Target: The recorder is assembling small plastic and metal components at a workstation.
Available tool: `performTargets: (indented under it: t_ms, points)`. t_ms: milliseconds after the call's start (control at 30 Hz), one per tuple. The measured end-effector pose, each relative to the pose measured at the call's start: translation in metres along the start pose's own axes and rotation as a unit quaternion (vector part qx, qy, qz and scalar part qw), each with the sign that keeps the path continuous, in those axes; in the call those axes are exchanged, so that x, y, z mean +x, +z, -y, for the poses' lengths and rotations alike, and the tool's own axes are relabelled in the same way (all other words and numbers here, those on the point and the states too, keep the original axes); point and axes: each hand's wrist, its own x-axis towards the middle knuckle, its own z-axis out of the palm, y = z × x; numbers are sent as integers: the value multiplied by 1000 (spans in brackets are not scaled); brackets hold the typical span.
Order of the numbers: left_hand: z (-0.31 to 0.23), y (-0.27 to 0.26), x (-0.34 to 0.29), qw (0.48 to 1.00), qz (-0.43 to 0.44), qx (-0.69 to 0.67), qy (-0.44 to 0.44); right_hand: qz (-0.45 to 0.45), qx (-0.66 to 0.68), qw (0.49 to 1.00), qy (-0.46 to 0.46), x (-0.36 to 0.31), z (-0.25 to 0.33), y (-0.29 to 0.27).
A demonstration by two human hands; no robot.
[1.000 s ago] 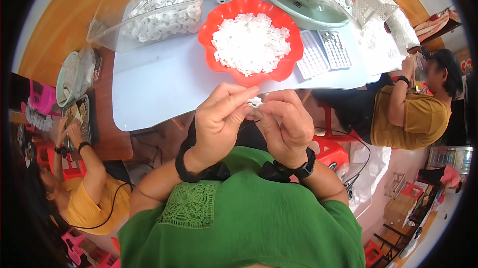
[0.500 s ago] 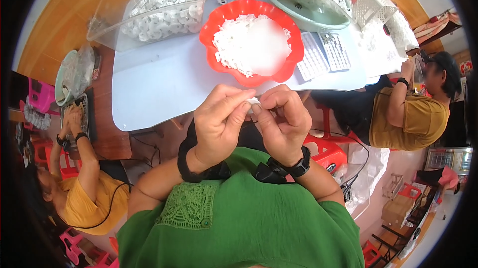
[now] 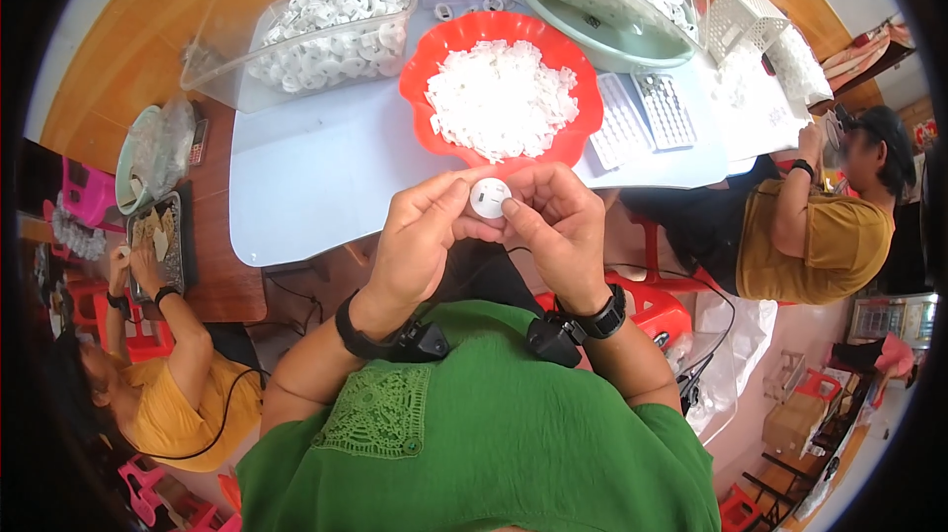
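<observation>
Between my two hands is a round white plastic part (image 3: 489, 198) with a small dark slot, its flat face turned up. My left hand (image 3: 425, 231) is closed, gripping the part's left side between thumb and fingers. My right hand (image 3: 563, 226) is closed too, its thumb pressed on the part's right edge and its fingers curled behind. Just beyond the hands, a red scalloped bowl (image 3: 420, 122) holds a heap of small white plastic pieces (image 3: 504, 102).
A clear bin (image 3: 222, 78) of round white parts stands far left on the pale blue tabletop (image 3: 296, 181). Far right are a light green basin (image 3: 602, 43) with another clear bin, and white trays (image 3: 664, 107). One co-worker (image 3: 810, 226) sits right, another (image 3: 188, 384) left.
The round part has turned from edge-on to face up between my fingers. My hands have closed in around it. The left co-worker's hands have moved slightly apart.
</observation>
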Motion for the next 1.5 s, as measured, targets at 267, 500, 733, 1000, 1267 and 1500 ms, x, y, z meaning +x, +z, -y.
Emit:
performTargets:
  t_ms: [267,500,733,1000,1267,1500]
  points:
    - [-33,-12,9,984,-1,174,-48,56,-15,998,20,3,6,-9]
    - [-125,-54,66,959,-101,224,139,41,-106,994,-6,22,36,-40]
    - [-172,-122,122,886,-204,394,138,17,-154,988,-11,36,50,-52]
    - [-151,4,44,823,44,492,281,-73,-238,968,-39,54,55,-90]
    - [-118,79,-19,821,435,262,259,-85,-369,926,-10,69,51,-116]
    - [-118,121,-9,842,405,247,256,-27,-550,832,-61,82,63,-125]
